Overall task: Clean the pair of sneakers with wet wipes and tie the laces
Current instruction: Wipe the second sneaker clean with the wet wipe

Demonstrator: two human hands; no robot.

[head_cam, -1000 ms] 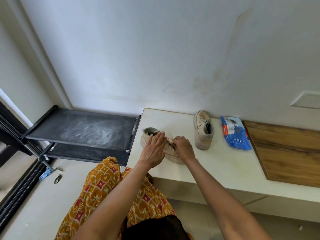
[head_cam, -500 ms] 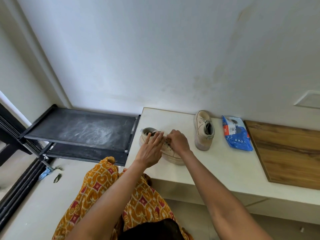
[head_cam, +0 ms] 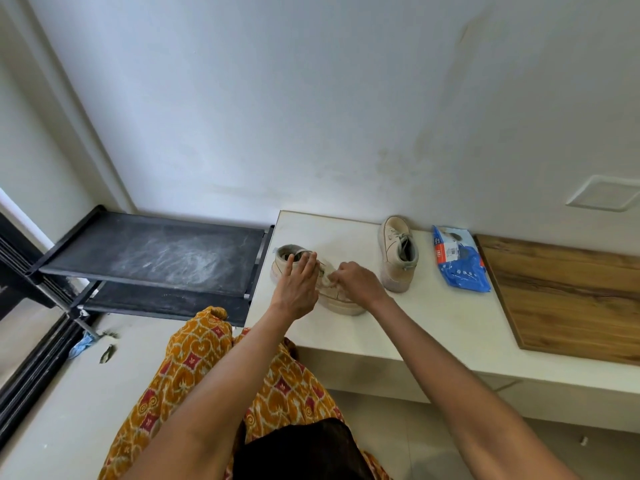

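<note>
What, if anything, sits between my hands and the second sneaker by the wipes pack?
Nothing visible does: bare white counter separates the right hand from the upright beige sneaker.

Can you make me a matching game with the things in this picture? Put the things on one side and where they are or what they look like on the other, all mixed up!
Things:
1. near sneaker
2. far sneaker
3. wipes pack
4. black rack

Clues:
A. blue, lying next to the wooden board
B. dusty, left of the white ledge
C. under the left hand and right hand
D. standing alone near the wall, untouched

Pairs: 1-C, 2-D, 3-A, 4-B
</note>
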